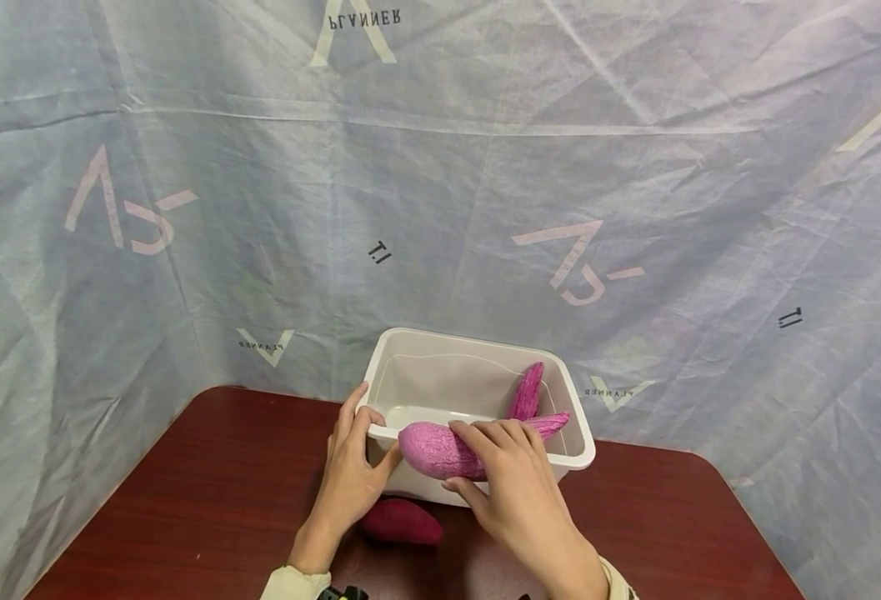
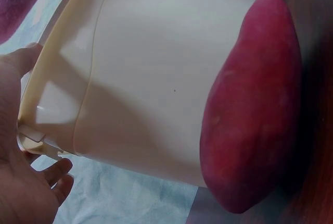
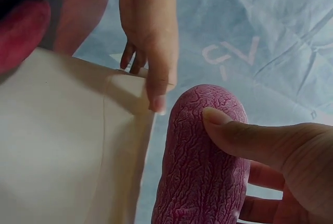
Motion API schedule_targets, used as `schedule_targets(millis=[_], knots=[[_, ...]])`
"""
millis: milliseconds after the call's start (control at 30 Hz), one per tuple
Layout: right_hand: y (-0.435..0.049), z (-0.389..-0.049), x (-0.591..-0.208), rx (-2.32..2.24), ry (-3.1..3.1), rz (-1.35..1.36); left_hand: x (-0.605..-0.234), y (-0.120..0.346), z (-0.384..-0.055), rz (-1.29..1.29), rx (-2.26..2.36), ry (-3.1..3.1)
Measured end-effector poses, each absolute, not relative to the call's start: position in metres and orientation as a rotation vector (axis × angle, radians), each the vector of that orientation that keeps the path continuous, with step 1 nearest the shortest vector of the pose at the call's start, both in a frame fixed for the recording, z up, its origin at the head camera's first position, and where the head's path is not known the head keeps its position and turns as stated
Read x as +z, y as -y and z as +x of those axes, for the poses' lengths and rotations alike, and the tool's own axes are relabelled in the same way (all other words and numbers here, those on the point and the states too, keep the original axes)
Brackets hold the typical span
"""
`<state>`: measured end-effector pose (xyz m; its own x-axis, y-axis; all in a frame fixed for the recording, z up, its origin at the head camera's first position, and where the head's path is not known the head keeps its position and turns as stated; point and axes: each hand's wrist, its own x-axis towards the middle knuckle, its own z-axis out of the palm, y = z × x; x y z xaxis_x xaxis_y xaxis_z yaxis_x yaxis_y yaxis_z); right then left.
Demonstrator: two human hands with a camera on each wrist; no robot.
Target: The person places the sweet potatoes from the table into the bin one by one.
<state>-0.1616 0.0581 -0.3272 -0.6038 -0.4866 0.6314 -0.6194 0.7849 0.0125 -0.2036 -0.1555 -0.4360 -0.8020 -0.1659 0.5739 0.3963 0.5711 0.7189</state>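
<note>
My right hand (image 1: 515, 475) grips a long, wrinkled pinkish-purple vegetable (image 1: 436, 450), its blunt rounded end pointing left, over the front rim of a whitish plastic bin (image 1: 478, 343). In the right wrist view the thumb lies along one side of the vegetable (image 3: 200, 156), with fingers on the other. The left hand (image 1: 353, 462) holds the bin's rim at its front left corner, thumb on the near side. Close below that hand, a smooth dark red sweet potato (image 1: 401, 522) lies on the table; it looms large in the left wrist view, beside the bin wall (image 2: 151, 78).
Inside the bin, a slim purple piece (image 1: 528, 392) leans at the right end, and a narrow tapered purple tip (image 1: 553, 423) shows past the right hand. The dark red-brown table (image 1: 222, 475) backs onto a grey-blue printed fabric sheet (image 1: 440, 192).
</note>
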Motion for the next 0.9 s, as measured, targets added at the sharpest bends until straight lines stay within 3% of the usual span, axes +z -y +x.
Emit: schedule_targets(millis=[900], knots=[[-0.039, -0.205, -0.331, 0.369, 2.394, 0.764, -0.438, 0.155, -0.205, -0.175, -1.233, 2.190]])
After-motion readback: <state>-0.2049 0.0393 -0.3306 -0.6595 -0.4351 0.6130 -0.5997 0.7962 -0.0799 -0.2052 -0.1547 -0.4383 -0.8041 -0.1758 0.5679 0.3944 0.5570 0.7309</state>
